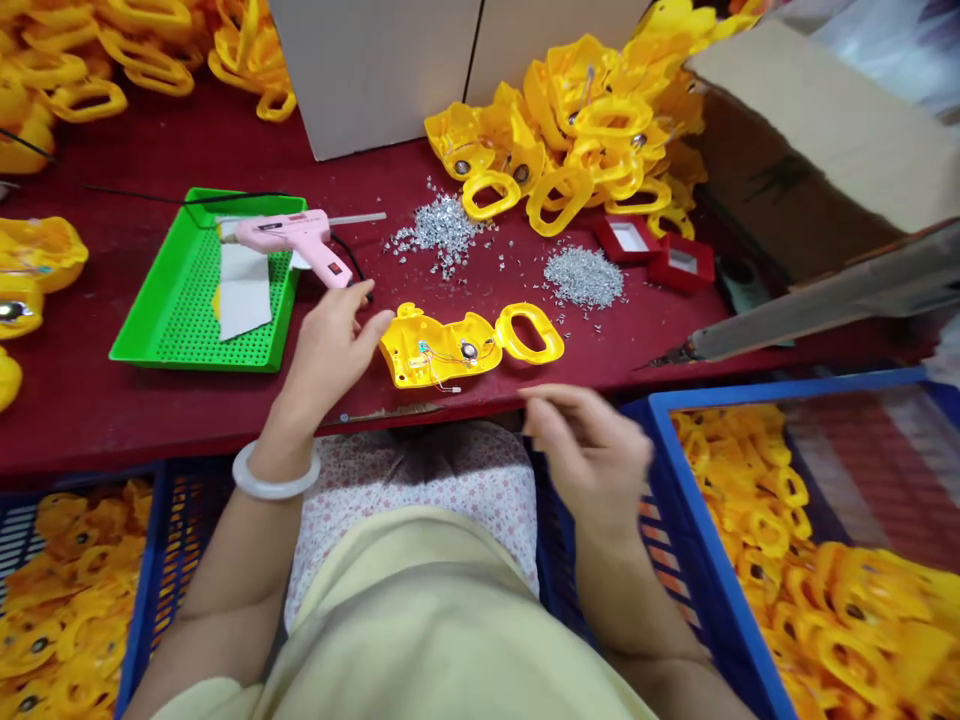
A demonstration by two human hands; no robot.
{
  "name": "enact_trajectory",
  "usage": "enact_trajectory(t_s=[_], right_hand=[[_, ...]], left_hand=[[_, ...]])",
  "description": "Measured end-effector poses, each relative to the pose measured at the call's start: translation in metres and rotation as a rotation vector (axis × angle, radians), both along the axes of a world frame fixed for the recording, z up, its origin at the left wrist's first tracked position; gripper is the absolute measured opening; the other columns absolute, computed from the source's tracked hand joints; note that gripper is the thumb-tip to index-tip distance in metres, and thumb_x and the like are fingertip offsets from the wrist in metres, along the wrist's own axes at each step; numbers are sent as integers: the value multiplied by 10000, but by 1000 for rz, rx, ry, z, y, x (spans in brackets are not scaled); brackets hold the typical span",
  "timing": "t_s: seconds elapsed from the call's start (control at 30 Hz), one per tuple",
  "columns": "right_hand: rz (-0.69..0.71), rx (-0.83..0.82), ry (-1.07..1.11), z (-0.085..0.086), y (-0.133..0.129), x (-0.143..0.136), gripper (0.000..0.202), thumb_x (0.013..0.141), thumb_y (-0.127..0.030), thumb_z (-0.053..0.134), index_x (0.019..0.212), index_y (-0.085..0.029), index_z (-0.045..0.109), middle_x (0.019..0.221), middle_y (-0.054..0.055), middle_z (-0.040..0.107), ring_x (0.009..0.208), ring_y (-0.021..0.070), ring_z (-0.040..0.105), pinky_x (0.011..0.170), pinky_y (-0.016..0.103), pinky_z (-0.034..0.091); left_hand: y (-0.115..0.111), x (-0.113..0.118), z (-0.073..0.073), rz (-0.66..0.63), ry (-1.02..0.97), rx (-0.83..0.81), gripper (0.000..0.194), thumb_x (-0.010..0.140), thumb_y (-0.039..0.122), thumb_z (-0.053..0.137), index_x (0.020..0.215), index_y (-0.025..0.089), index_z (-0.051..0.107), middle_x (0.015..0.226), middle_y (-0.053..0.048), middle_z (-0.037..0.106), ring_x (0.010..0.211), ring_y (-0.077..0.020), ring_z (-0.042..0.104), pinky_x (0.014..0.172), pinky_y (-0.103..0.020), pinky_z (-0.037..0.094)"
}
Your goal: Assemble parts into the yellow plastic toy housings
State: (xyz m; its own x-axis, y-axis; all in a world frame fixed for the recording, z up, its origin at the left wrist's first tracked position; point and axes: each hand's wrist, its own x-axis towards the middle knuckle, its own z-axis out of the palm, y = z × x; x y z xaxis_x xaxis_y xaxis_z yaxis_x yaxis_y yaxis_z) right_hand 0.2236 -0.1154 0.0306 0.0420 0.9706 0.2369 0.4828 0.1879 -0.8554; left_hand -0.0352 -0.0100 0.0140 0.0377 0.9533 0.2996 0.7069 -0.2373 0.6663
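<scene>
A yellow plastic toy shell half [442, 350] lies inner side up on the red table, with a round metal part, thin wires and an oval handle ring at its right end. My left hand [330, 345] is just left of it, thumb and forefinger apart, with nothing seen between them. Close above those fingers is the grip of a pink glue gun [300, 235], which rests across a green perforated tray [202, 290]. Below and right of the shell, my right hand [592, 445] is closed in a pinch. Whatever its fingertips may hold is too small to make out.
Two piles of small silvery screws, one pile [442, 230] and another pile [583, 277], lie behind the shell. An electric screwdriver [810, 310] juts in from the right. Yellow shells [592, 120] heap up behind. Blue crates [720, 520] of shells flank my lap.
</scene>
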Motion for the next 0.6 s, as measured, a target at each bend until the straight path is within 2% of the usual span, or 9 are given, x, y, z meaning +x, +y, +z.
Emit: enact_trajectory(t_s=[0.07,0.13,0.2,0.3,0.37,0.47,0.53,0.6], right_hand=[[57,-98,59,-17,5,-17,146,923,-324,588,939,-203,669,678,-12,666,553,104,601,563,237,509],[131,-231,114,-30,4,-27,195,919,-356,579,983,-189,656,636,-18,655,503,99,580,504,224,480],[179,-346,159,-40,1,-35,303,912,-399,572,1100,-166,621,642,-15,660,483,98,569,476,218,470],[185,-406,236,-46,-2,-45,504,899,-453,566,1286,-135,507,703,-2,677,472,99,569,455,217,466],[175,-375,281,-45,-2,-52,556,901,-467,549,1340,-145,439,787,21,701,490,103,589,446,216,460],[145,-309,286,-41,2,-55,416,919,-450,519,1234,-180,485,781,29,715,519,121,617,458,216,462],[128,-269,238,-37,6,-50,291,944,-407,478,1136,-196,537,718,20,701,527,134,625,481,224,468],[143,-210,159,-33,14,-41,261,961,-353,431,1116,-200,574,708,22,694,553,145,637,504,235,471]], left_hand=[[11,4,-6,-56,16,-157,338,868,314,593,1149,143,672,984,-75,727,781,-176,647,752,-298,514],[10,8,-6,-69,-33,-247,230,860,263,563,1012,156,699,850,-50,730,711,-170,654,686,-273,508],[0,13,-6,-27,-118,-276,180,852,233,536,943,166,676,697,-16,688,586,-154,633,571,-245,482],[-28,25,-9,71,-264,-273,167,865,249,516,990,183,605,565,37,599,450,-137,588,438,-213,443],[-51,37,-15,148,-365,-208,168,888,285,523,1024,193,558,628,33,618,469,-130,610,423,-198,462],[-85,56,-29,234,-530,-109,217,916,351,550,1069,202,507,831,-5,658,515,-109,628,437,-198,503],[-102,61,-36,212,-557,-77,264,915,374,585,1092,204,489,902,-19,655,552,-104,631,455,-201,519],[-113,59,-36,173,-481,50,280,894,362,635,1079,203,498,968,-38,643,666,-116,649,523,-209,544]])
